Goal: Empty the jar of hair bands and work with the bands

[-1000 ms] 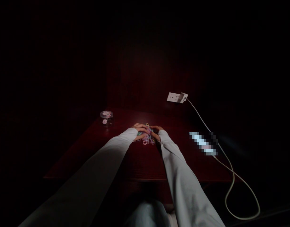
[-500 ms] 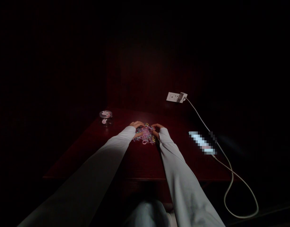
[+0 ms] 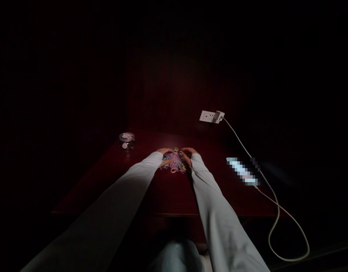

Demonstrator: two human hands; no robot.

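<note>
A heap of small coloured hair ties (image 3: 175, 161), mostly pink and purple with some yellow, lies on the dark red table. My left hand (image 3: 166, 155) is cupped at the heap's left side, thumb and fingers apart. Opposite it, my right hand (image 3: 187, 155) curves around the right side, its thumb and fingers also apart and touching the ties. A pink ring-shaped tie (image 3: 173, 170) shows at the near edge, and a yellow one (image 3: 176, 149) at the far edge. Some of the ties are hidden behind my fingers.
A clear jar (image 3: 127, 142) with a pink-patterned lid stands at the table's back left. On the right lies a lit, pixelated phone (image 3: 242, 172). Its white cable (image 3: 276, 198) loops past the table edge up to a charger in the wall socket (image 3: 209, 116).
The fingers of my left hand have lowered and drawn in slightly toward the heap. My right hand has shifted a little at the ties' edge. Everything else stays in place.
</note>
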